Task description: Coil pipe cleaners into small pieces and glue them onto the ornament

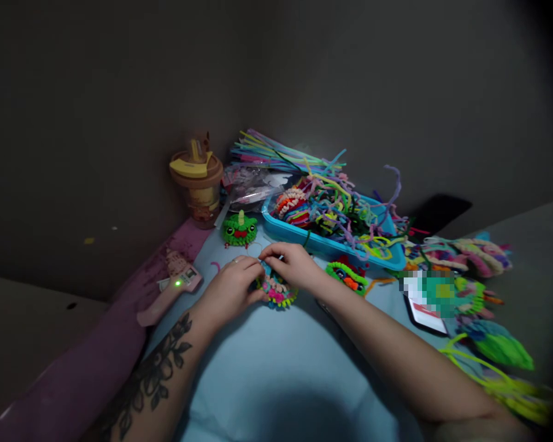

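A small colourful piece of bent pipe cleaners (280, 296), with pink, yellow, green and blue loops, sits low over the cloth between my hands. My left hand (235, 285) is closed on its left side, thumb below and fingers above. My right hand (289, 263) pinches at its top, where a bit of blue shows; what lies between those fingertips is hidden. Just behind my hands stands a green pipe-cleaner figure (239, 231) with eyes, a red mouth and a pale horn. Beside my right wrist lies another green figure (347, 277) with orange and blue parts.
A blue tray (322, 244) heaped with pipe cleaners stands behind my hands. Straight stems (281, 150) lie farther back. At left are a lidded cup (197, 178) and a pink handheld device (172, 294) with a green light. A phone (426, 313) and fuzzy pieces (498, 344) lie right.
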Tool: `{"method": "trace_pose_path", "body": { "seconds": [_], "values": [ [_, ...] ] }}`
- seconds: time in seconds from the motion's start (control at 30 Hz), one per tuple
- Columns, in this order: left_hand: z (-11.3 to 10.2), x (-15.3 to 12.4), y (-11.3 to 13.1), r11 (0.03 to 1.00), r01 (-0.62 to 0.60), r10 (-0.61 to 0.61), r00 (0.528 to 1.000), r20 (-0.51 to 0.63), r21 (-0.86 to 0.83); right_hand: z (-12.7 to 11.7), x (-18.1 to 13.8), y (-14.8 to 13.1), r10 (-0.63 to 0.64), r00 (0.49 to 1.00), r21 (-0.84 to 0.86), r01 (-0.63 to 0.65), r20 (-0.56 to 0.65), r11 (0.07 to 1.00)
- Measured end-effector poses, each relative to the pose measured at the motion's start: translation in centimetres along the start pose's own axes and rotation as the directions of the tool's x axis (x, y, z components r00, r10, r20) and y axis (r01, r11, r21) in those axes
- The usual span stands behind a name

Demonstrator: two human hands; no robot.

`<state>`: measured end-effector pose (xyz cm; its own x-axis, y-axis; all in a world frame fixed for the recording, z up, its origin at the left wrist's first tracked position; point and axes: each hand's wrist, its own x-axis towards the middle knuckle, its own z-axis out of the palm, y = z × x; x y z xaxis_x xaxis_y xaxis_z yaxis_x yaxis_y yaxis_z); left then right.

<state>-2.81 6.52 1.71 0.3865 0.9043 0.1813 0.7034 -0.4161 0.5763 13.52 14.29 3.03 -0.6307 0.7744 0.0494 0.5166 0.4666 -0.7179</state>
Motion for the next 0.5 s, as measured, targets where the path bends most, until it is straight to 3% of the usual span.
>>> {"method": "trace_pose_path", "body": {
  "seconds": [0.5],
  "values": [
    [0.14,0.05,0.15,1.0,0.007,-0.007,1.0,-0.002,-0.012,-0.26,-0.1,-0.07,0.041,0.999,-0.015,-0.041,-0.007,0.999]
  ]
}}
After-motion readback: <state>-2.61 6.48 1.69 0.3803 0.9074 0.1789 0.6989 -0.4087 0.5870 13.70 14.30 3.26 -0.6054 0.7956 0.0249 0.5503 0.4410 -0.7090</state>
